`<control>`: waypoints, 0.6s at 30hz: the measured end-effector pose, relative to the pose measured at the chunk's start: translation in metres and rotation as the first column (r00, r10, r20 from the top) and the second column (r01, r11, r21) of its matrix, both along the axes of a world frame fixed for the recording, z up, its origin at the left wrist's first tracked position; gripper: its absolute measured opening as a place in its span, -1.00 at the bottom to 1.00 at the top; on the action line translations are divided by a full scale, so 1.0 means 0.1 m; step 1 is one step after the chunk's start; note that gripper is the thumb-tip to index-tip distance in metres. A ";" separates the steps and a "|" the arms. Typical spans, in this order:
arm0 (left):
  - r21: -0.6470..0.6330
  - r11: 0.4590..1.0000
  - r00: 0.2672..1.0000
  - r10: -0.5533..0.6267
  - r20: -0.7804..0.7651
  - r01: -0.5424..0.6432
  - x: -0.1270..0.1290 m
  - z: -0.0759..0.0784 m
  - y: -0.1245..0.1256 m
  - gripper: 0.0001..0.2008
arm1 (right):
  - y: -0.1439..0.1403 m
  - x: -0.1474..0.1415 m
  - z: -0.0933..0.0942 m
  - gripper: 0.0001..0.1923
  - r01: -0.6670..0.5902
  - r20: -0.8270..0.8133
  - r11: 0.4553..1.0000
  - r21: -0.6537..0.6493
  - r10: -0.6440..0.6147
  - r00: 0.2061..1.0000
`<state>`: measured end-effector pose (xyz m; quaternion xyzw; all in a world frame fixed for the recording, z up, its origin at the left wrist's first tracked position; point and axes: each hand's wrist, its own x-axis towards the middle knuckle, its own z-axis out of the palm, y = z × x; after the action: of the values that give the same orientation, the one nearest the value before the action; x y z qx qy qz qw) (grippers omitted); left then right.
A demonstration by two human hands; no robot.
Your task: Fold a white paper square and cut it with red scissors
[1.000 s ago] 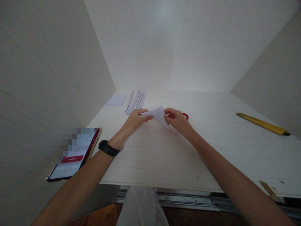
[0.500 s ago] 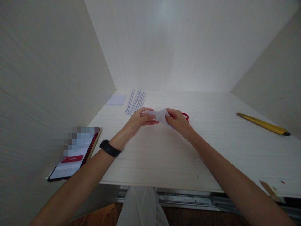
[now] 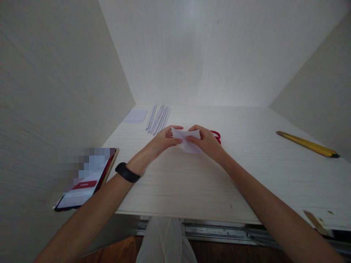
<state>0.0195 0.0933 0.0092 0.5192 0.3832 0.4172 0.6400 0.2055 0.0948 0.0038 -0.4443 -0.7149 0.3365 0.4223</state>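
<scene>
A small piece of white paper (image 3: pixel 189 147) is held up between my two hands over the middle of the white table. My left hand (image 3: pixel 164 140) grips its left side, with the thumb in front and the fingers behind. On the right side, the thumb of my right hand (image 3: pixel 205 140) presses the paper against the fingers behind it. The sheet bends, its upper corners sticking up. Just behind my right hand, the red handles of scissors (image 3: pixel 216 136) show; their blades are hidden.
Several thin folded paper strips (image 3: pixel 158 118) lie at the back left, beside a flat stack of paper (image 3: pixel 136 115). A tablet (image 3: pixel 85 182) leans at the left wall. A yellow, dark-tipped long object (image 3: pixel 307 144) lies at the right. Walls enclose the table on three sides.
The paper, pinched and twisted before, is now spread wider and faces me more. My right thumb has shifted onto its front, and the right hand has moved slightly left.
</scene>
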 end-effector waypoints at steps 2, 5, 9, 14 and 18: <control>0.003 1.000 1.000 -0.002 0.012 0.002 -0.01 0.01 0.00 -0.49 | 0.00 0.00 0.01 -0.79 -0.008 -0.043 0.999 -0.044 0.007 0.999; 0.003 1.000 0.999 -0.004 0.038 0.004 -0.01 0.01 0.00 -0.52 | -0.01 0.01 0.02 -0.78 -0.012 -0.087 0.996 -0.090 0.005 0.996; -0.012 1.000 0.999 -0.021 0.045 0.022 -0.01 -0.01 0.01 -0.58 | 0.00 0.02 0.01 -0.75 -0.020 -0.131 0.989 -0.145 0.001 0.991; -0.020 1.000 0.999 -0.021 0.032 0.022 0.00 -0.03 0.02 -0.59 | -0.01 0.02 0.02 -0.73 -0.075 -0.227 0.980 -0.185 0.032 0.973; -0.034 0.999 1.000 -0.022 0.012 0.023 0.00 -0.02 0.01 -0.56 | -0.04 0.01 0.03 -0.71 -0.115 -0.259 0.970 -0.215 0.057 0.964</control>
<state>0.0195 0.0942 0.0071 0.5100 0.3806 0.4064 0.6557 0.2063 0.0907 0.0068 -0.4121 -0.6311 0.4880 0.4402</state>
